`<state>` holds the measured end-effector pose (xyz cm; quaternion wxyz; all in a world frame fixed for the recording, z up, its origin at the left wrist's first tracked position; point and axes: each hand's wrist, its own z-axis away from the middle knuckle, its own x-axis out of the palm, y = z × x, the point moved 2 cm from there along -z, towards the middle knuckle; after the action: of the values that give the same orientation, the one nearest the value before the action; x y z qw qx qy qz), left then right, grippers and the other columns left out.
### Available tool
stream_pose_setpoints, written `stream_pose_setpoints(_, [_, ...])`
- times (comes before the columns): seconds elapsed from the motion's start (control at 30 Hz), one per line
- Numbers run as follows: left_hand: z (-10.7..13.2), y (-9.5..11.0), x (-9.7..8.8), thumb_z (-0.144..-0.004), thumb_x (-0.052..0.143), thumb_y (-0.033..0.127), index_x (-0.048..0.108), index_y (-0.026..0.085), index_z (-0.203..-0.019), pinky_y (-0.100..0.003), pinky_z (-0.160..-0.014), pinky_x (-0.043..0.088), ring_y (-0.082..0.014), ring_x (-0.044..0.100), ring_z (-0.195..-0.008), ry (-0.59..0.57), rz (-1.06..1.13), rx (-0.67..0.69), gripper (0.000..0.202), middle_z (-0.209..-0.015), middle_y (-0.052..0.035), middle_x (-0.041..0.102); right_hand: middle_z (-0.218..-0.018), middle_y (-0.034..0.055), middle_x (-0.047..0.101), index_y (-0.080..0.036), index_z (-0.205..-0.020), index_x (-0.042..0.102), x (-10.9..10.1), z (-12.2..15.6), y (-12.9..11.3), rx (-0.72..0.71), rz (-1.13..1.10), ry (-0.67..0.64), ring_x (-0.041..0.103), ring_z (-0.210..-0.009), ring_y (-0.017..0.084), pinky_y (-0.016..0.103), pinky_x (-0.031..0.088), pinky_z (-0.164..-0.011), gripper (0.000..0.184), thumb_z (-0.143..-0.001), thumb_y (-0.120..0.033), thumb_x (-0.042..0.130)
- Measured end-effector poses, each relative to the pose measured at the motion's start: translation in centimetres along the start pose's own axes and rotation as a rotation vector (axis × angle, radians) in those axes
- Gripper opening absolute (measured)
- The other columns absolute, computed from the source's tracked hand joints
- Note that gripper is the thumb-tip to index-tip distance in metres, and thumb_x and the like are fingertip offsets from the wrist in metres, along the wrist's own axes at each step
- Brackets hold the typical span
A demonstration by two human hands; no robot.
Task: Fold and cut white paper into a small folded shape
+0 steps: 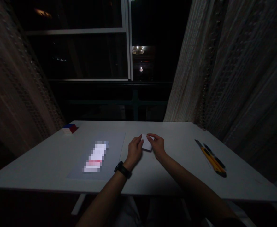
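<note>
A small white piece of paper [147, 144], which looks folded, is held just over the middle of the table between my two hands. My left hand [135, 149] grips its left edge, with the thumb on the near face. On the opposite side my right hand [157, 145] pinches the upper right part between thumb and fingers. A dark watch [122, 169] is on my left wrist. The paper's far side and some fingertips behind it are hidden.
The white table [173, 176] carries a large paper sheet [116, 148] at left, with a lit, blurred phone [97, 156] on it. A cube puzzle [69, 128] sits far left. At right lie a yellow box cutter [211, 159] and a dark pen-like tool [214, 156]. Curtains flank the window.
</note>
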<state>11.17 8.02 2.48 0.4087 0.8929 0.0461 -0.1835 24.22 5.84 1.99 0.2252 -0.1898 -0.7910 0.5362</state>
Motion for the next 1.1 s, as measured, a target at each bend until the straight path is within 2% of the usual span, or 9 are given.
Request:
stream_pose_setpoints(0.17, [0.0,-0.2,0.0,-0.085,0.048,0.024,0.059,0.014,-0.114,-0.031,-0.079,0.047,-0.0181,0.059,-0.090,0.005,0.030,-0.029,0.033,-0.100,-0.0096,0.063,-0.075,0.0062,0.068,-0.015,-0.077,0.071,0.0,-0.1,0.0,-0.016,0.025,-0.009,0.056,-0.065,0.017,0.028,0.043,-0.057,0.028,-0.060,-0.037,0.068])
stream_pose_setpoints(0.43, [0.0,-0.3,0.0,-0.084,0.048,0.023,0.059,0.015,-0.113,-0.031,-0.081,0.046,-0.0183,0.059,-0.092,0.028,0.050,-0.038,0.032,-0.102,-0.0095,0.064,-0.065,0.0048,0.066,-0.014,-0.078,0.072,-0.1,-0.1,0.4,-0.027,0.093,-0.009,0.048,-0.054,0.014,0.026,0.038,-0.050,0.031,-0.060,-0.040,0.067])
stream_pose_setpoints(0.7, [0.0,-0.3,-0.2,-0.083,0.050,0.026,0.060,0.016,-0.112,-0.031,-0.080,0.047,-0.0181,0.060,-0.091,0.035,0.091,-0.050,0.032,-0.101,-0.0087,0.065,-0.057,0.0005,0.059,-0.015,-0.077,0.071,-0.1,0.1,-0.3,-0.036,0.100,-0.018,0.040,-0.048,0.011,0.024,0.033,-0.046,0.032,-0.059,-0.042,0.068])
stream_pose_setpoints(0.93, [-0.2,-0.3,-0.5,-0.078,0.058,0.029,0.065,0.014,-0.104,-0.034,-0.084,0.046,-0.0211,0.061,-0.094,0.122,0.234,-0.223,0.032,-0.102,-0.0111,0.067,-0.051,-0.0021,0.054,-0.014,-0.094,0.067,0.1,0.4,-0.3,0.052,0.022,-0.060,0.044,-0.046,0.012,0.024,0.035,-0.044,0.050,-0.055,-0.046,0.071])
stream_pose_setpoints(1.1, [-0.2,-0.1,-0.6,-0.077,0.058,0.030,0.064,0.014,-0.107,-0.033,-0.082,0.046,-0.0204,0.061,-0.092,0.112,0.288,-0.239,0.035,-0.100,-0.0102,0.067,-0.043,-0.0062,0.044,-0.014,-0.080,0.067,0.1,0.4,-0.6,0.043,0.006,-0.060,0.038,-0.041,0.009,0.023,0.031,-0.042,0.038,-0.054,-0.042,0.073])
